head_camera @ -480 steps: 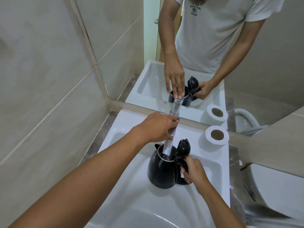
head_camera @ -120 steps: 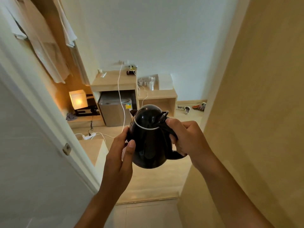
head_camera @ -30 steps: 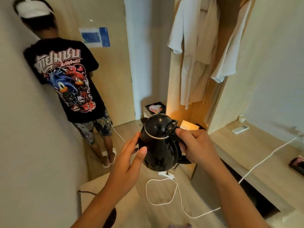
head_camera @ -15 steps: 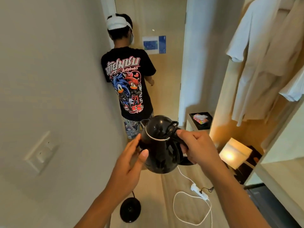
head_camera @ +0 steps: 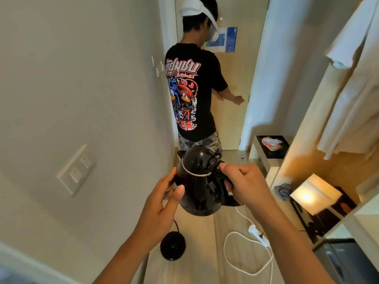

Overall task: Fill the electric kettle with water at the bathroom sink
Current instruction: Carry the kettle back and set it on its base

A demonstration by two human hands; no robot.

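Right hand curls its grip around the black kettle's handle; left hand, fingers straight, steadies the kettle's side above the round base below.

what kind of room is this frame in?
Probably a hotel room entry hallway: white bathrobes hanging on the right, a posted notice on the wooden door, and a round black kettle base on the pale wood floor.

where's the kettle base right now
The kettle base sits on the wood floor low in the head view, below the held kettle, left of the white cable.
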